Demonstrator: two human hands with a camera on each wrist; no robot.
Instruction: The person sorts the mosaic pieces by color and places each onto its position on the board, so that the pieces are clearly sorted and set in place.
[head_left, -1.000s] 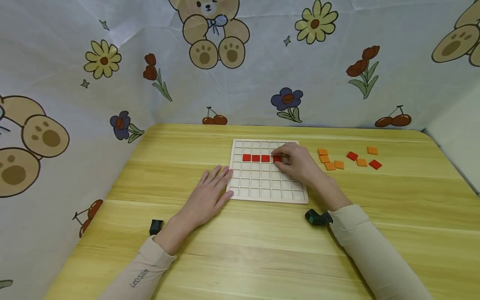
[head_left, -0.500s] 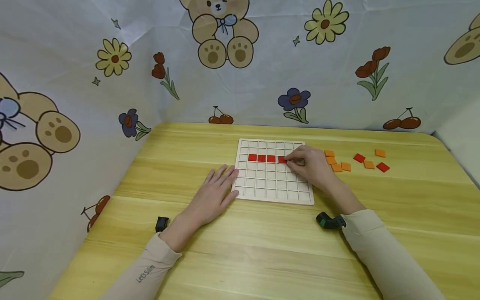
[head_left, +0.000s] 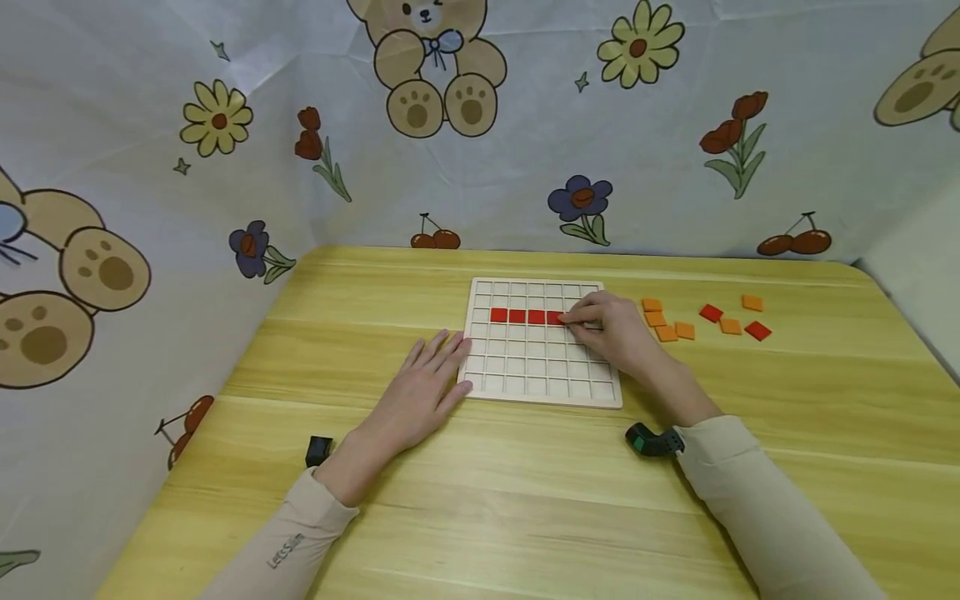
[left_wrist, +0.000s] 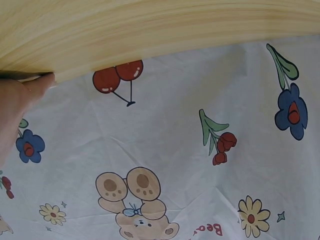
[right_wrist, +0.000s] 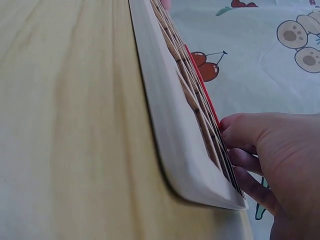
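A pale wooden grid board [head_left: 525,387] lies on the table, with a row of red square tiles [head_left: 517,317] across its upper half. At the right end of that row, my right hand [head_left: 618,329] pinches the last red tile [head_left: 554,317] with thumb and forefinger, the tips covering its right side. The left hand [head_left: 412,400] lies flat with fingers extended, fingertips and thumb on the board's left edge. Low over the board in the right wrist view, the right fingers [right_wrist: 245,130] bend down at a thin red edge. Only part of the left hand shows in the left wrist view.
Several loose orange tiles [head_left: 685,331] and two red tiles [head_left: 757,331] lie on the table [head_left: 525,508] right of the board. A patterned cloth [head_left: 487,192] hangs behind the table and along its left side. Each wrist wears a dark device [head_left: 652,442].
The last red tile has shifted left, closing the gap to its neighbour and lining up with the row. The right fingertips have moved to its right side. The left hand stays on the board's edge.
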